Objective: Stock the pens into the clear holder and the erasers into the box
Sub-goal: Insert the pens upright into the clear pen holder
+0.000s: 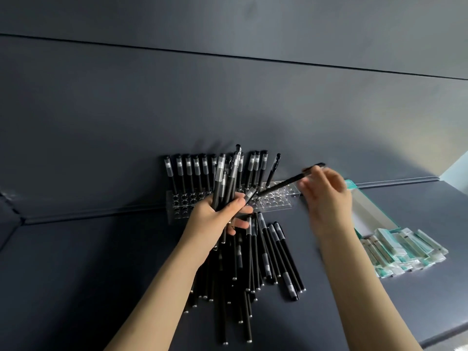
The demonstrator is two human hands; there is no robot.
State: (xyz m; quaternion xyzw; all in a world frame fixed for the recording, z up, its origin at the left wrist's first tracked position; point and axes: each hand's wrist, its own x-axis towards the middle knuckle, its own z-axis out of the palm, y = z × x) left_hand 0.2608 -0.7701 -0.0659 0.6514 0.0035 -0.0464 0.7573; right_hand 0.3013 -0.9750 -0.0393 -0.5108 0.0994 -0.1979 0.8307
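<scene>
Dark desk, dark wall. Right hand pinches a pen slanting down toward the left hand, which grips a pen bundle.

Dark grey counter; matching dark wall behind, thin horizontal seam across; raised trim strip at junction.

one wide-angle view, worn on the person's head, faces forward and down along both forearms onto the dark table. it sits close, with the left hand and right hand mid-frame. the clear holder lies far, against the wall, and the box far right. straight edges bend near the borders.
</scene>
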